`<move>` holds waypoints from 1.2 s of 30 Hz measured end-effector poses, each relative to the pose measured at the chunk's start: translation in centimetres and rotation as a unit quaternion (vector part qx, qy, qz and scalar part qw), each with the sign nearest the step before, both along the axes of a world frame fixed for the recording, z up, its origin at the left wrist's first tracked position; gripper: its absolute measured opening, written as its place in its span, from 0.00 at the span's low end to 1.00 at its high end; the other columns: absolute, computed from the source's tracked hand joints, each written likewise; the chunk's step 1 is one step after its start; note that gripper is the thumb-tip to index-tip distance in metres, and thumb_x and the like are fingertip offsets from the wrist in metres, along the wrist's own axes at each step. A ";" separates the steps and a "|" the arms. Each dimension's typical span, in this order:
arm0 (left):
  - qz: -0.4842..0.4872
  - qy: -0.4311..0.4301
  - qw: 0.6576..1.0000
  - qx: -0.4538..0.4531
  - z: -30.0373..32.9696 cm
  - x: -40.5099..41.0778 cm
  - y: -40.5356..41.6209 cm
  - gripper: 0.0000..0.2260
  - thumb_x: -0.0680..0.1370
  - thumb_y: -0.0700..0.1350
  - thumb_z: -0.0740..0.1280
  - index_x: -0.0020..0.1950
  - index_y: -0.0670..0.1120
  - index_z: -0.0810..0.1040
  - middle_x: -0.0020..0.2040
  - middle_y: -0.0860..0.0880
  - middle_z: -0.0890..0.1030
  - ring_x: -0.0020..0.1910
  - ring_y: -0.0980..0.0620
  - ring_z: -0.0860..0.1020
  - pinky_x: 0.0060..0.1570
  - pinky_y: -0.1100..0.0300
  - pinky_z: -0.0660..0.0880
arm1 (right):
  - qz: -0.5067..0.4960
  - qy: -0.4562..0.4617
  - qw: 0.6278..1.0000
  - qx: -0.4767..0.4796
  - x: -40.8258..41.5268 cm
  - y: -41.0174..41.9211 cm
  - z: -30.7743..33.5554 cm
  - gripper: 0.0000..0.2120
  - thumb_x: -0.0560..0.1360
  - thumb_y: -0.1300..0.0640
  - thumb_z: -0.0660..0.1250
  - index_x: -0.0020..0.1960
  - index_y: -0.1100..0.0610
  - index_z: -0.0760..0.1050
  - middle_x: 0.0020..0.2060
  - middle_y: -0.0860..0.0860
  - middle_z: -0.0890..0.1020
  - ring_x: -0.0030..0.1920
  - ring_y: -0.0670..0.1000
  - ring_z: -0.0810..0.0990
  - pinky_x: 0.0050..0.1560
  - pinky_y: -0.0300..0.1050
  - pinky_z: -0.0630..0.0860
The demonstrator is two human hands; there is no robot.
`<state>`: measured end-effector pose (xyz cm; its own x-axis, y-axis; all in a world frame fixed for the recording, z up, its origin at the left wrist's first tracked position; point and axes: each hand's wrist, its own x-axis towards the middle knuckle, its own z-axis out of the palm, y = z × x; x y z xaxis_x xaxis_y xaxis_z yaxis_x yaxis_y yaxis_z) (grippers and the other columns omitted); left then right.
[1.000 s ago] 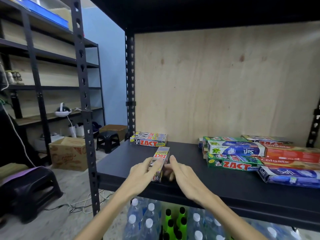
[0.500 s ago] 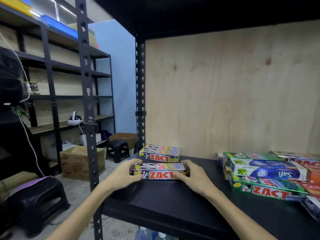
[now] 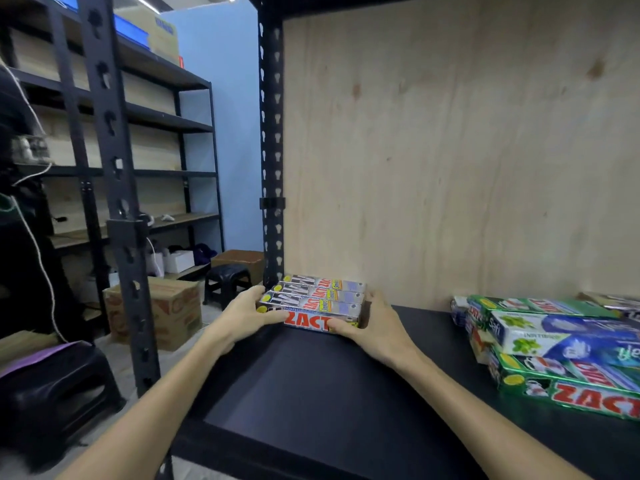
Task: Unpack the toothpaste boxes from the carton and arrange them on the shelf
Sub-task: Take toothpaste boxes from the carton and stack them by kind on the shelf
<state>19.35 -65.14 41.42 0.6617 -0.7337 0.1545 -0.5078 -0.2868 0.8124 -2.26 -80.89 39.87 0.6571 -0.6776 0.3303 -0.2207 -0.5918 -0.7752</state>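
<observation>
Now both grips, left (image 3: 242,315), right (image 3: 375,323), grasping ZACT box (image 3: 311,315) ends, on shelf (image 3: 311,393)

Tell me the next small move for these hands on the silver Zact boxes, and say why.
Probably let go and draw both hands back. The left hand and right hand bracket the front silver Zact box, which lies flat on the shelf against the silver boxes behind it in the back left corner, so it looks placed.
</observation>
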 end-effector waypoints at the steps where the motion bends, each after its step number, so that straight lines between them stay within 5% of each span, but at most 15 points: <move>1: -0.011 0.003 1.000 0.003 -0.1 0.3 -0.1 0.40 0.65 0.60 0.80 0.72 0.48 0.72 0.61 0.54 0.83 0.59 0.54 0.81 0.67 0.50 0.75 | 0.009 0.000 1.000 0.014 -0.1 -0.1 0.2 0.37 0.65 0.38 0.79 0.67 0.46 0.68 0.61 0.41 0.78 0.59 0.39 0.77 0.58 0.34 0.74; 3: -0.022 0.011 1.000 -0.002 -0.1 0.3 -0.2 0.31 0.70 0.54 0.80 0.70 0.49 0.75 0.57 0.55 0.84 0.57 0.55 0.82 0.65 0.51 0.75 | 0.025 0.004 1.000 0.018 -0.3 0.1 0.4 0.33 0.67 0.41 0.79 0.67 0.45 0.70 0.57 0.37 0.80 0.54 0.36 0.78 0.52 0.28 0.72; 7: -0.023 0.010 1.000 -0.014 -0.4 0.4 -0.4 0.31 0.71 0.51 0.79 0.72 0.49 0.74 0.58 0.56 0.84 0.58 0.56 0.81 0.66 0.52 0.75 | 0.025 -0.003 0.999 0.028 -0.3 0.4 0.3 0.30 0.68 0.41 0.78 0.66 0.46 0.73 0.53 0.36 0.80 0.52 0.34 0.78 0.58 0.33 0.74; 14: -0.031 -0.002 0.999 -0.028 -0.8 0.8 -0.1 0.44 0.59 0.66 0.78 0.72 0.51 0.73 0.58 0.56 0.84 0.59 0.55 0.81 0.66 0.49 0.75 | 0.028 0.006 0.999 0.016 -0.2 0.3 0.2 0.33 0.68 0.38 0.77 0.69 0.44 0.73 0.58 0.37 0.82 0.56 0.36 0.79 0.57 0.31 0.74; 19: -0.010 -0.009 0.999 -0.036 -1.0 0.2 -0.1 0.34 0.71 0.54 0.79 0.74 0.50 0.71 0.60 0.56 0.82 0.59 0.56 0.80 0.66 0.50 0.75 | 0.035 0.018 0.999 0.034 -0.3 0.2 0.3 0.34 0.67 0.38 0.78 0.69 0.44 0.72 0.61 0.39 0.81 0.59 0.41 0.79 0.65 0.43 0.75; 27: -0.010 -0.033 0.999 -0.040 -1.6 0.3 -0.3 0.35 0.73 0.54 0.77 0.77 0.50 0.68 0.65 0.55 0.80 0.61 0.56 0.77 0.65 0.57 0.73 | 0.035 0.007 0.998 0.043 -0.3 0.1 0.1 0.35 0.67 0.39 0.78 0.70 0.44 0.70 0.61 0.40 0.81 0.59 0.41 0.80 0.66 0.46 0.75; 33: 0.001 -0.055 0.998 -0.020 -1.6 -0.5 -0.1 0.42 0.75 0.55 0.75 0.82 0.50 0.55 0.76 0.50 0.69 0.73 0.50 0.69 0.73 0.50 0.66 | 0.026 -0.004 0.999 0.030 -1.1 1.1 0.3 0.32 0.70 0.44 0.78 0.69 0.44 0.69 0.52 0.36 0.80 0.47 0.35 0.79 0.45 0.26 0.74; 36: 0.016 -0.114 0.993 0.012 -1.4 -1.4 0.4 0.48 0.72 0.61 0.75 0.83 0.50 0.51 0.79 0.46 0.63 0.78 0.46 0.58 0.76 0.42 0.60 | 0.014 -0.017 1.000 0.012 -2.0 1.9 0.5 0.32 0.71 0.46 0.77 0.70 0.45 0.67 0.55 0.41 0.81 0.44 0.36 0.78 0.39 0.22 0.71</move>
<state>17.96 -64.75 40.05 0.6342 -0.7188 0.2848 -0.6679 -0.3239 0.6700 -4.26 -78.95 40.34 0.6644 -0.6676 0.3361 -0.1775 -0.5778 -0.7967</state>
